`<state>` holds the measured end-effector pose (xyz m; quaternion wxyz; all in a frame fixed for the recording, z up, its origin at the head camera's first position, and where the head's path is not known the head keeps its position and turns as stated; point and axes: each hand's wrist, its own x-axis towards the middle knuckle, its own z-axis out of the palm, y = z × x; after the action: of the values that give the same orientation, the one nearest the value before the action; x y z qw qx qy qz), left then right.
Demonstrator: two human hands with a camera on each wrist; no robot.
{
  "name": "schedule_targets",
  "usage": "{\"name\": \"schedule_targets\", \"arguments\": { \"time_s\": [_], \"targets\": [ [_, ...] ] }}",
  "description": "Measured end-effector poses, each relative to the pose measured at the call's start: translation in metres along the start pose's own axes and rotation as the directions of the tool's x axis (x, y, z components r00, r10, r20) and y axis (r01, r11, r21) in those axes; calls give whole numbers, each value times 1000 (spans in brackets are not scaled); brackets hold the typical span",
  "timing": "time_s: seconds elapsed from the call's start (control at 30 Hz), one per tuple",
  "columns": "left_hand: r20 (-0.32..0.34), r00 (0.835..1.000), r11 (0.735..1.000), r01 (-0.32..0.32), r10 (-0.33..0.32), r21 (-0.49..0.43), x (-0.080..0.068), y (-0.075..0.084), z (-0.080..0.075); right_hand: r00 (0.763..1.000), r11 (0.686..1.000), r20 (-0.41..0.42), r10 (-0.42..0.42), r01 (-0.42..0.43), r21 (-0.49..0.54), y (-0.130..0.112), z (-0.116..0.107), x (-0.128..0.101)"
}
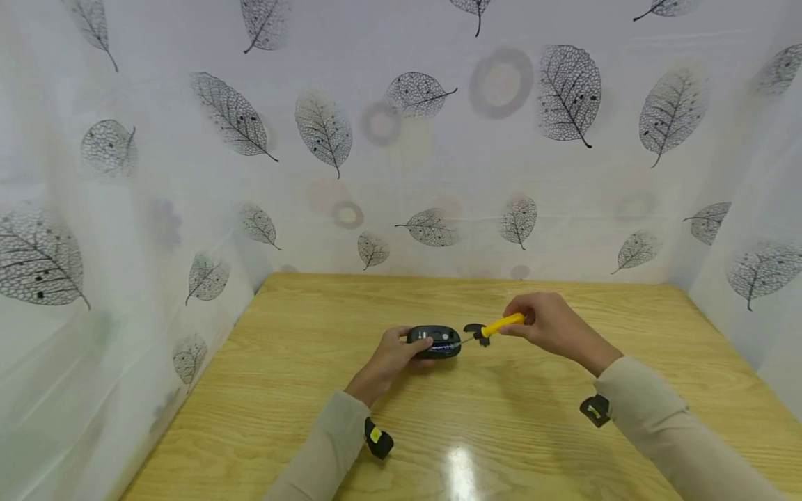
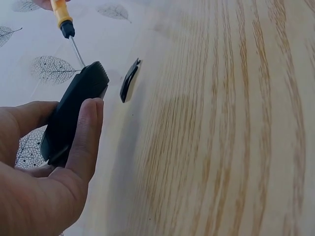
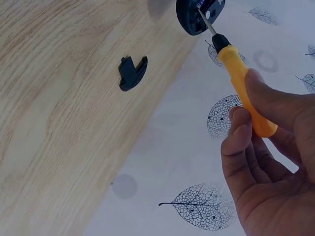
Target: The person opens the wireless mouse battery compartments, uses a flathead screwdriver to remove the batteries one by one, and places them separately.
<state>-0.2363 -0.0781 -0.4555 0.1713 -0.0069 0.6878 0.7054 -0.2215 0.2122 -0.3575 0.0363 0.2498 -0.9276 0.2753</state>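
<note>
My left hand [image 1: 388, 358] grips a black computer mouse [image 1: 440, 333] by its left end, underside turned up, the thumb over its near edge. My right hand [image 1: 554, 327] pinches the yellow handle of a screwdriver [image 1: 503, 324] between thumb and fingers. In the right wrist view the metal tip reaches into the recess in the underside of the mouse [image 3: 188, 18]. The left wrist view has the shaft meeting the far end of the mouse [image 2: 74, 105]. On the table just beyond lies a loose black cover piece [image 3: 131, 76], curved with a tab.
The wood-grain table [image 1: 313, 306] stretches around both hands. A pale curtain [image 1: 401, 167] printed with leaves hangs behind it and along both sides. Black straps or mounts [image 1: 378, 438] sit at the wrists.
</note>
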Motion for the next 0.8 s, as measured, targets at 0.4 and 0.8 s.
{"name": "schedule_targets", "arguments": {
  "time_s": [0.4,0.8],
  "targets": [
    [-13,1000,1000,14,-14,-14,-2,2,-1,998,1000,54,14,-14,4,-1,-6,-1],
    [1,1000,1000,10,-10,-9,-6,4,-2,999,999,28,30,-29,-38,5,-7,-5]
  ]
}}
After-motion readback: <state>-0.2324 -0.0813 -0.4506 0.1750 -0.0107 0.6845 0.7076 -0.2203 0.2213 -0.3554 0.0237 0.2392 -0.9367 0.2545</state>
